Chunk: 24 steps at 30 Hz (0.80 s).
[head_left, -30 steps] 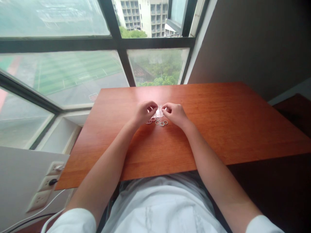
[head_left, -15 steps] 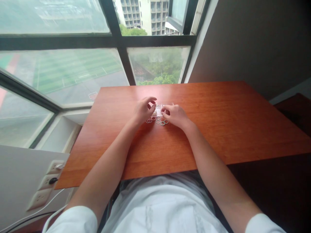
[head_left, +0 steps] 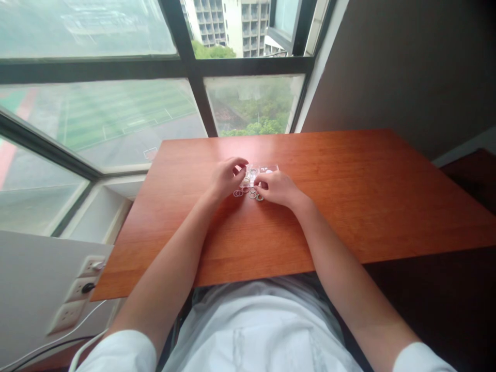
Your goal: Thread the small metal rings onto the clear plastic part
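A small clear plastic box point(head_left: 268, 168) lies on the table between my hands, with some rings visible inside it. In front of it, several thin metal-looking rings point(head_left: 252, 196) are spread on the wood. My left hand point(head_left: 227, 177) is at the box's left side, its fingers curved and the thumb apart from the index finger. Over the box's front right part and the nearest rings is my right hand point(head_left: 279, 188), thumb and index finger drawn together in a pinch. Whatever may be between those fingertips is too small to make out.
The brown wooden table point(head_left: 368, 206) runs wide to the right, its front edge close to my body. Beyond it stands a dark-framed window point(head_left: 251, 67). Wall sockets point(head_left: 79, 289) with plugs and cables are at lower left.
My right hand has come slightly down and left, toward the rings, covering the rightmost one and baring more of the box. My left hand has shifted a little left.
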Available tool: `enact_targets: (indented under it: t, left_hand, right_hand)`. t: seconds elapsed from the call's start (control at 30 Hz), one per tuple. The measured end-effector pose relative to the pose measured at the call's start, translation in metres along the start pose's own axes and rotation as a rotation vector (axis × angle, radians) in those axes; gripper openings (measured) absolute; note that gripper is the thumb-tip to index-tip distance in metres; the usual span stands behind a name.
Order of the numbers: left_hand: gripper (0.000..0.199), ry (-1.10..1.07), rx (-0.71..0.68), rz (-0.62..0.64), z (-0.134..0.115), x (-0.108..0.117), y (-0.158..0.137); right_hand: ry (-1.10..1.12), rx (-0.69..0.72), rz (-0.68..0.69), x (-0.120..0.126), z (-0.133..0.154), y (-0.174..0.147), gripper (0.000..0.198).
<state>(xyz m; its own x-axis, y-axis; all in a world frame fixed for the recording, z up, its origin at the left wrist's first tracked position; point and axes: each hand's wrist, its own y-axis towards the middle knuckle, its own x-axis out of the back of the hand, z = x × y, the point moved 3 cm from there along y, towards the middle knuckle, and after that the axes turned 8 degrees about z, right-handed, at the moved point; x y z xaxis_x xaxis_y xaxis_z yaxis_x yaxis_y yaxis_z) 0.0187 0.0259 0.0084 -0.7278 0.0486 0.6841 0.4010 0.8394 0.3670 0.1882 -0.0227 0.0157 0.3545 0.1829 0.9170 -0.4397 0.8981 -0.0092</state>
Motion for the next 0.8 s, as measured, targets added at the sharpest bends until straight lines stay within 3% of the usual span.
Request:
enact_targets:
  t: [0.17, 0.33, 0.8]
  left_hand:
    - [0.02, 0.003, 0.007, 0.009, 0.001, 0.001, 0.0]
    - [0.021, 0.004, -0.004, 0.038, 0.002, -0.002, 0.0]
    - [0.021, -0.008, 0.01, 0.069, 0.001, -0.006, -0.001]
  right_hand:
    - [-0.106, -0.003, 0.111, -0.003, 0.007, -0.001, 0.025]
    - [-0.194, -0.038, 0.129, -0.003, 0.012, 0.0, 0.028]
    - [-0.123, -0.036, 0.148, -0.005, 0.011, 0.0, 0.025]
